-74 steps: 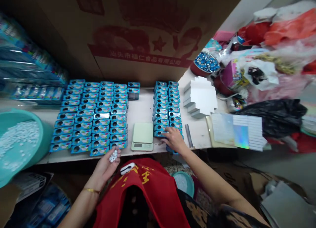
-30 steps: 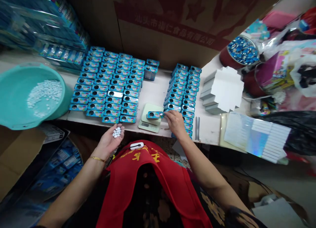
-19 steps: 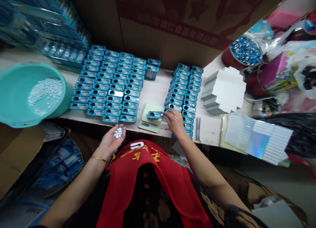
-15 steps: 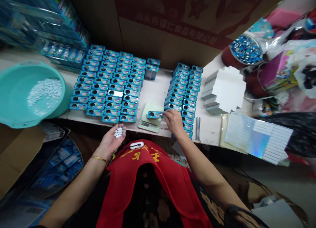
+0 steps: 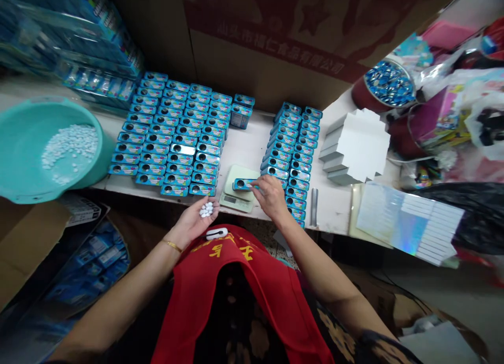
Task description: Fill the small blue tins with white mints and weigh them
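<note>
My left hand [image 5: 199,217] is palm up and cupped around a small heap of white candies [image 5: 206,209], just in front of the table edge. A blue slim tin [image 5: 241,184] with a dark round opening at its left end lies across the pale kitchen scale [image 5: 237,200]. Over the tin's right end, my right hand [image 5: 271,197] has its thumb and fingers pinched together; what is between the fingertips is too small to make out. Rows of similar blue tins [image 5: 153,156] stand left of the scale, and more tins [image 5: 280,154] stand right of it.
A turquoise basin [image 5: 23,175] with white candies is at the left. Behind the tins rises a large cardboard box [image 5: 252,64]. To the right are folded white cartons [image 5: 356,148], a metal strip [image 5: 314,206], a sticker sheet [image 5: 409,219] and a bucket of blue discs [image 5: 360,99].
My left hand has moved right with the candies, closer to the scale. My right fingertips have shifted left over the tin, covering more of it. The tin stays on the scale.
</note>
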Motion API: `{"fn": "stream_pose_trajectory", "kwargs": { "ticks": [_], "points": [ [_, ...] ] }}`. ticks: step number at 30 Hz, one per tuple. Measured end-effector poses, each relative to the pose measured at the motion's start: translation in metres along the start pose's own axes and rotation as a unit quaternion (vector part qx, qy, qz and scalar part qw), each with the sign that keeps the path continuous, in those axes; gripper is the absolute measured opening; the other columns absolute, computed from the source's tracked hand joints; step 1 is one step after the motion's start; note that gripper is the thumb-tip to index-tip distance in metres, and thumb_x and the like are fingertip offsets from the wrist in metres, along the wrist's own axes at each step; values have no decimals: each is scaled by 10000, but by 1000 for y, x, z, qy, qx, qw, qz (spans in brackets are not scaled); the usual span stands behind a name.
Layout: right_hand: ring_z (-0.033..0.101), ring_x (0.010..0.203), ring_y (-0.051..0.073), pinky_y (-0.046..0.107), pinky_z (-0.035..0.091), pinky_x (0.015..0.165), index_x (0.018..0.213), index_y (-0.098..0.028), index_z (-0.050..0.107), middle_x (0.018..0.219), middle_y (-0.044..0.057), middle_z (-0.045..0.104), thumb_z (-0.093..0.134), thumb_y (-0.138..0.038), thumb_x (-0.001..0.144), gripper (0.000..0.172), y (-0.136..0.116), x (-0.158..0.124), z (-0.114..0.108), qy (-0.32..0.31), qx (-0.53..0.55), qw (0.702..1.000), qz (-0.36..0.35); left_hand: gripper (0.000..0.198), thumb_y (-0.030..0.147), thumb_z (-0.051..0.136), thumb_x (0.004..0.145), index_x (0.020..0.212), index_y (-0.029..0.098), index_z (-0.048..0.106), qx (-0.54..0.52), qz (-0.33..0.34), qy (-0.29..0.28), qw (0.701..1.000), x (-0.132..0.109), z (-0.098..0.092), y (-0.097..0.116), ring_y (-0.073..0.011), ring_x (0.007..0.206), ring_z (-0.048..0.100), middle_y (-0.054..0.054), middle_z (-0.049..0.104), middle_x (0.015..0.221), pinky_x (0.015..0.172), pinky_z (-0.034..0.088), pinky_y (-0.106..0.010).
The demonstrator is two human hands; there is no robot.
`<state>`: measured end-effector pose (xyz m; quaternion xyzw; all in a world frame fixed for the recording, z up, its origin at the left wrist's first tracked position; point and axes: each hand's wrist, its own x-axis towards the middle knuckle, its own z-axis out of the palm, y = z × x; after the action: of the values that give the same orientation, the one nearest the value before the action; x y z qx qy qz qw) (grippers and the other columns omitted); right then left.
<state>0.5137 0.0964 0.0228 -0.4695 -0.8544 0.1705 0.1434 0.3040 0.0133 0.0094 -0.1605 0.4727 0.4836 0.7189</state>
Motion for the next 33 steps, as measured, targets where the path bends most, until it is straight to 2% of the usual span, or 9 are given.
{"fn": "stream_pose_trajectory", "kwargs": {
  "ticks": [3,5,7,12,17,28,31,33],
  "points": [
    [510,924,188,321,379,795,1096,-229,588,978,61,578,466,-344,867,284,-15,1,-13,6,55,998,-41,174,193,480,836,802,78,606,17,-41,-47,998,3,17,-6,-142,609,598,-95,605,689,500,497,-226],
    [511,950,198,337,387,821,1126,-223,568,1005,71,571,454,-337,872,301,-12,1,-15,33,52,998,-20,183,210,472,842,797,87,599,13,-55,-71,996,3,22,-6,-120,558,569,-85,589,682,412,431,-181],
    [510,974,211,356,393,846,1127,-216,562,1035,82,562,459,-329,866,303,0,0,-12,55,43,997,15,176,204,464,846,785,97,590,3,-57,-80,995,1,18,-2,-93,518,531,-68,566,667,362,364,-147],
    [480,1078,236,372,397,909,1216,-174,454,1156,113,514,578,-285,779,467,32,-9,16,2,75,997,34,158,170,449,849,815,96,584,-12,-23,-47,999,-3,-14,11,-81,526,510,-53,548,674,374,369,-145],
    [472,1102,236,382,407,903,1221,-182,402,1200,116,485,574,-215,746,506,37,-11,34,-21,106,992,64,146,161,449,844,810,109,582,-25,-7,-12,1000,-9,-36,16,-89,533,524,-57,556,689,379,386,-155],
    [541,986,221,348,438,833,1135,-162,478,1110,100,550,574,-195,723,425,46,-3,49,-28,123,988,86,127,145,475,829,802,92,587,-19,7,9,1000,-11,-36,12,-100,539,551,-65,582,683,434,455,-187],
    [550,938,209,333,440,818,1083,-163,517,1032,82,584,548,-213,756,332,40,-2,45,-22,135,989,57,128,133,471,831,810,89,590,-12,5,19,1000,-4,-30,9,-113,576,579,-72,597,688,478,488,-202],
    [532,936,209,328,430,824,1080,-165,527,1006,77,584,537,-222,771,314,24,-4,32,-14,119,993,11,133,128,467,833,805,84,589,-5,1,17,1000,2,-22,8,-123,605,596,-79,606,692,505,501,-208]
  ]
}}
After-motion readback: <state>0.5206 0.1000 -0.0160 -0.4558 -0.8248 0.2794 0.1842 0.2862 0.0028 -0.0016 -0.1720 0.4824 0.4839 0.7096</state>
